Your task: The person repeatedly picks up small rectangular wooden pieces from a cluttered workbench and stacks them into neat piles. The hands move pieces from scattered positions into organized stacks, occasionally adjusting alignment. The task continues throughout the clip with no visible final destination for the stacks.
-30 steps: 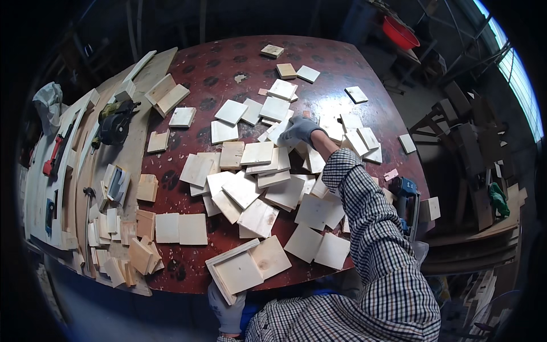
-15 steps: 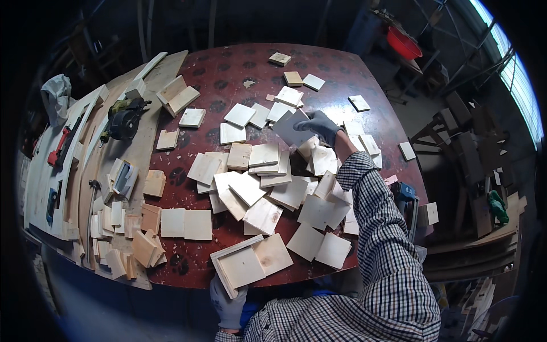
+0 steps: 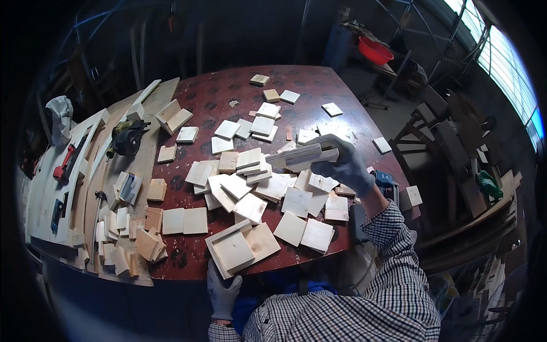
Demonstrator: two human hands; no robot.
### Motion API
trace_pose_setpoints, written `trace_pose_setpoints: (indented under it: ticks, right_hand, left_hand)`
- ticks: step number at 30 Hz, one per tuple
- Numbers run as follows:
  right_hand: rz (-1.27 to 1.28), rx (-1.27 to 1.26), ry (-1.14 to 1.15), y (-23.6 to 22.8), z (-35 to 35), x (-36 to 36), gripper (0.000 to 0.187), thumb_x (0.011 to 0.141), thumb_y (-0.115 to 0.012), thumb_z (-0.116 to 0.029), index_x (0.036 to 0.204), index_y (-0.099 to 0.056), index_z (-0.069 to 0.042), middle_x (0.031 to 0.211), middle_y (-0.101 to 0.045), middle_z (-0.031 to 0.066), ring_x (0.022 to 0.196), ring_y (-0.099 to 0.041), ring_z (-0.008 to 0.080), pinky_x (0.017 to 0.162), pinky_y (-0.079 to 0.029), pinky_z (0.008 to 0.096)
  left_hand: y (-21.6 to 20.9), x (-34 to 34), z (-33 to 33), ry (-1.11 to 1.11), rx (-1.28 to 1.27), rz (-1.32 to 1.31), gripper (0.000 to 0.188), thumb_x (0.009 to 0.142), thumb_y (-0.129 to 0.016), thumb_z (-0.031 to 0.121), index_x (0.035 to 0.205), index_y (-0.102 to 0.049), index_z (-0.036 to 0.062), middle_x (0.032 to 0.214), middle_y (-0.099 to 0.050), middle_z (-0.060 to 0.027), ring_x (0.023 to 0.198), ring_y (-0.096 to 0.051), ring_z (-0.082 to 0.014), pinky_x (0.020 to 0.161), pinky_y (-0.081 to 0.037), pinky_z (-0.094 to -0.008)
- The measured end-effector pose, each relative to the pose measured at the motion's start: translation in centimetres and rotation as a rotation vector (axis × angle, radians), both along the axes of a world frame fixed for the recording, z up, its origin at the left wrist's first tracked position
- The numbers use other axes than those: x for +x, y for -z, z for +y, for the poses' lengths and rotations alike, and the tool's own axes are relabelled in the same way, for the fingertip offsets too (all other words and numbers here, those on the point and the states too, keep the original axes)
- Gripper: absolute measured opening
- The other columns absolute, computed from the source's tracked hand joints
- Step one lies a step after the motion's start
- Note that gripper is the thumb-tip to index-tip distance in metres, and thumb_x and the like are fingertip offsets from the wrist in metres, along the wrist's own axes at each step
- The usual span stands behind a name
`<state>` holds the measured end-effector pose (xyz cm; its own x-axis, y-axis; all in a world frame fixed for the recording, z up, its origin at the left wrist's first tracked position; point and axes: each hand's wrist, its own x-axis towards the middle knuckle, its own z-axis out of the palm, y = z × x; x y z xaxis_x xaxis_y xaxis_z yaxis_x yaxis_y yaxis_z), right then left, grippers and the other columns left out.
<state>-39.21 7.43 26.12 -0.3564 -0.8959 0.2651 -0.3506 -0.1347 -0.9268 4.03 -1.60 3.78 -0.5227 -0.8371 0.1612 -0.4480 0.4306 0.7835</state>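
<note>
Dim workshop clutter rings a dark red round counter point(image 3: 228, 85) strewn with pale square wooden tiles. Above the middle of the heap, the gloved right hand point(image 3: 345, 165) has its grip clenched on a small stack of flat pale wood pieces point(image 3: 299, 157), lifted clear of the counter; the stack's long axis lies nearly level, its free end pointing to the person's left. At the near rim, the gloved left hand point(image 3: 223, 292) presses its grip against a shallow square wooden tray point(image 3: 235, 251).
</note>
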Motion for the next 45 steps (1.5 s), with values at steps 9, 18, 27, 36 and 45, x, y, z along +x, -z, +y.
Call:
trace_pose_setpoints:
  ticks: [9,18,27,36,45]
  right_hand:
    - [-0.207,-0.207,0.239,4.1,10.7,9.4,0.050,0.089,-0.088,-0.017,0.129,-0.063,-0.001,0.114,-0.070,0.0026,0.104,-0.067,0.0097,0.091,-0.057,0.0283]
    - [-0.211,-0.274,0.431,6.9,12.9,19.8,0.051,0.089,-0.089,-0.021,0.127,-0.063,-0.001,0.112,-0.071,0.0062,0.100,-0.068,0.0119,0.088,-0.058,0.0293]
    - [0.384,-0.092,0.579,8.1,14.4,23.5,0.100,0.095,-0.078,-0.048,0.168,-0.026,-0.003,0.110,-0.072,0.0235,0.095,-0.074,0.0367,0.085,-0.060,0.0457]
    - [0.659,-0.079,0.455,8.8,13.3,20.7,0.109,0.094,-0.078,-0.048,0.169,-0.014,-0.001,0.111,-0.070,0.0241,0.092,-0.073,0.0390,0.082,-0.059,0.0471]
    - [0.367,0.078,0.282,10.6,11.9,20.9,0.118,0.091,-0.081,-0.051,0.167,-0.012,0.007,0.108,-0.072,0.0276,0.095,-0.074,0.0413,0.083,-0.059,0.0484]
  left_hand:
    - [-5.9,4.8,3.0,-0.087,-0.140,0.172,0.087,0.088,-0.076,0.005,0.163,-0.032,-0.0001,0.156,-0.047,-0.0227,0.130,-0.058,-0.0357,0.100,-0.053,-0.0433]
    - [-14.5,-5.3,4.4,0.705,0.519,0.477,0.101,0.102,-0.068,0.054,0.169,-0.014,0.0005,0.166,-0.034,-0.0244,0.148,-0.047,-0.0350,0.118,-0.044,-0.0451]
    - [-14.7,-9.9,7.4,0.815,0.923,0.576,0.051,0.111,-0.061,0.031,0.149,-0.046,0.0013,0.137,-0.058,-0.0115,0.127,-0.058,-0.0161,0.108,-0.051,-0.0318]
    - [-14.5,-9.8,8.2,0.683,0.879,0.620,0.045,0.106,-0.069,0.019,0.143,-0.049,0.0007,0.129,-0.061,-0.0100,0.117,-0.061,-0.0128,0.101,-0.053,-0.0287]
    - [-14.0,-9.0,7.9,0.485,0.879,0.665,0.047,0.106,-0.071,0.020,0.143,-0.048,0.0010,0.128,-0.060,-0.0094,0.118,-0.060,-0.0130,0.101,-0.052,-0.0277]
